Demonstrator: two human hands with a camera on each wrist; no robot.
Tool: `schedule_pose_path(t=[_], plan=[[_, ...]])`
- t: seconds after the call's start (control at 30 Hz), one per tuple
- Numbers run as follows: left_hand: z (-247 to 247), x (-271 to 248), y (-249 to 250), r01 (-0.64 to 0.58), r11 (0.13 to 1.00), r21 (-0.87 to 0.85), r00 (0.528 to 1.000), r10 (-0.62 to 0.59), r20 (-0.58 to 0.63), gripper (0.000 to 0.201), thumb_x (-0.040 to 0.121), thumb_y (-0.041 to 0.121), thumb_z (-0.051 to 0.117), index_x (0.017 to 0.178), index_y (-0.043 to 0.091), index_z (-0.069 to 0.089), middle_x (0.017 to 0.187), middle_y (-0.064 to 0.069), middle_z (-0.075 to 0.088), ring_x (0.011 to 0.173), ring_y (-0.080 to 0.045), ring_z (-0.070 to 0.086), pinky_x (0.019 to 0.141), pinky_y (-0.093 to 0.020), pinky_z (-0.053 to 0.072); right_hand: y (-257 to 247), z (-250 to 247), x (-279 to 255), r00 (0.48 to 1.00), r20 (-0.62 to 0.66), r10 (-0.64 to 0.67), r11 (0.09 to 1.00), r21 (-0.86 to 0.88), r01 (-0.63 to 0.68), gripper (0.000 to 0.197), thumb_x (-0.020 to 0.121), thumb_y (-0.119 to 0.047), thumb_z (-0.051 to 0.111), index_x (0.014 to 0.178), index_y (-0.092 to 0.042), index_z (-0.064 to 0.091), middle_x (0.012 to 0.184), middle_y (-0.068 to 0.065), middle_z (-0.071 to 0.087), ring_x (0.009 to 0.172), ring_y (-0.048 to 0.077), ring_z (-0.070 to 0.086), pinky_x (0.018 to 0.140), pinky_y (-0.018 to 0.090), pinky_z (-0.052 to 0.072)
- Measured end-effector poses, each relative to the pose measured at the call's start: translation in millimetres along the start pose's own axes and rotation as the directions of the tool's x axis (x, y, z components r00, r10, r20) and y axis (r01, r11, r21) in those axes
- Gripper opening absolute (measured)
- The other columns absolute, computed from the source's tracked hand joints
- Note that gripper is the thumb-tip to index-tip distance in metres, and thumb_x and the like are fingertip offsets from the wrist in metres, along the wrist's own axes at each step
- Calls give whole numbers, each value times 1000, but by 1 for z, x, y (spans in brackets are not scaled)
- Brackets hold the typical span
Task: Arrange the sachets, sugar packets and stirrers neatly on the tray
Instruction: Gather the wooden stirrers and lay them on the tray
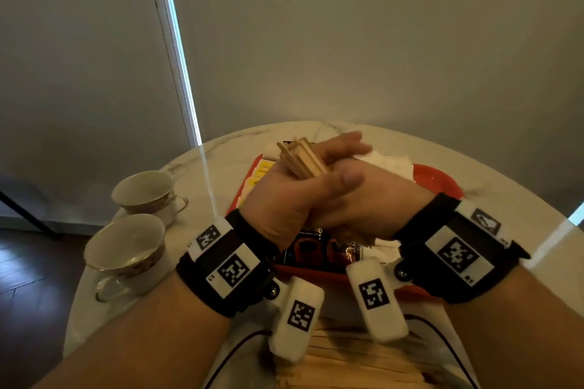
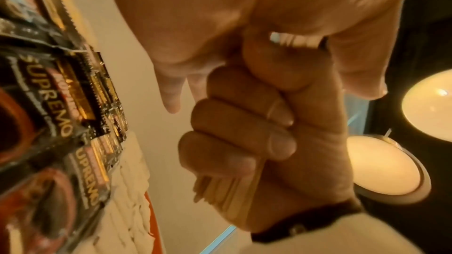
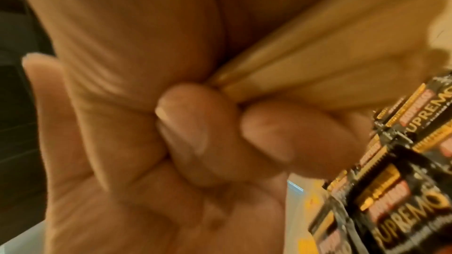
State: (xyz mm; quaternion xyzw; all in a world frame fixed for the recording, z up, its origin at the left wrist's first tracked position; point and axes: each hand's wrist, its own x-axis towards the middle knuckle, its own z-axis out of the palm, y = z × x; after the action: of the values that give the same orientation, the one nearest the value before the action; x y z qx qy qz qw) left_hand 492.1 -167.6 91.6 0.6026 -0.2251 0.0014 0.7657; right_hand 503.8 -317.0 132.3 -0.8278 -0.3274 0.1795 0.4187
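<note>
We see a red tray (image 1: 439, 178) on the round table (image 1: 505, 199), toward its far edge. In the tray lie black sachets (image 1: 311, 249) near its near edge, fanned and overlapping in the left wrist view; yellow packets (image 1: 260, 169) sit along its left edge, and white paper (image 1: 392, 164) lies at its far right. The hands hide the tray's middle.

Two cups (image 1: 143, 188) stand on the table to the left of the tray, one behind the other, well apart from it. We cannot tell what they hold.

Above the tray, both hands meet on one bundle of stirrers (image 1: 305, 159). Our left hand (image 1: 284, 199) is wrapped around the bundle, four fingers (image 2: 234, 119) curled tight and the thumb laid across on top. The stirrers run through that fist: their far ends stick up and away past the knuckles, and their near ends poke out below the little finger in the left wrist view. Our right hand (image 1: 366, 196) sits against the left from the right side, its fingers (image 3: 195, 138) curled in and pressing the stirrers against the palm. The bundle is held clear of the tray, over the sachets.

More stirrers (image 1: 347, 360) lie in a pile at the table's near edge, below the wrists.
</note>
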Motion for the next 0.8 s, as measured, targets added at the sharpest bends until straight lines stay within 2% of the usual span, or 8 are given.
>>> schedule_pose_path(t=[0.1,0.2,0.37,0.43,0.5,0.6,0.7,0.8], plan=[[5,-2,5,-57,996,65,993,63,-97,25,91,52,69,92,30,80,132,-7,70,127,-16,64,112,-48,47,1,2,1,996,15,88,988,128,-90,25,88,-7,73,110,-13,65,69,8,66,51,21,59,50,31,52],[3,0,7,-146,982,-117,976,124,-181,40,93,50,57,73,16,63,134,-9,70,129,-19,63,107,-51,49,1,-5,0,995,26,93,939,330,-96,29,84,-22,79,107,-6,70,81,12,69,61,19,64,55,27,55],[8,0,20,-302,919,-252,918,209,-337,46,100,43,44,70,8,46,121,-6,75,119,-23,70,92,-39,55,2,-3,6,931,-188,312,618,785,-48,54,92,-58,58,107,-7,67,88,8,70,66,17,66,52,23,51],[11,-4,18,-277,945,-177,927,214,-308,45,92,49,55,70,11,58,124,-6,74,106,-41,72,76,-44,59,2,4,11,926,-184,328,583,811,-45,56,93,-61,56,109,-9,67,87,6,69,60,16,62,47,23,47],[13,-8,16,-242,966,-93,943,212,-256,39,84,55,66,74,18,68,126,-7,71,86,-62,63,70,-53,56,1,9,13,934,-202,294,642,766,-37,53,91,-61,61,104,-10,69,80,4,66,54,14,53,42,23,41],[12,-7,18,-249,968,-37,942,233,-241,42,86,41,67,77,1,59,138,-2,67,73,-44,67,68,-55,58,1,10,13,928,-294,227,742,670,30,42,83,-55,68,85,-13,61,63,1,52,44,10,39,37,20,29],[10,-6,20,-260,954,147,911,293,-290,27,86,30,69,81,4,65,134,2,69,106,-13,73,83,-28,60,4,8,13,905,-371,209,749,656,96,39,82,-44,71,87,-7,60,56,1,48,38,8,35,35,18,25],[6,-6,20,-302,900,314,879,390,-273,36,85,30,79,113,13,65,135,3,67,121,-14,67,97,-38,58,9,1,13,881,-389,270,703,705,96,24,90,-27,70,89,-5,62,60,3,49,38,7,33,35,16,21]])
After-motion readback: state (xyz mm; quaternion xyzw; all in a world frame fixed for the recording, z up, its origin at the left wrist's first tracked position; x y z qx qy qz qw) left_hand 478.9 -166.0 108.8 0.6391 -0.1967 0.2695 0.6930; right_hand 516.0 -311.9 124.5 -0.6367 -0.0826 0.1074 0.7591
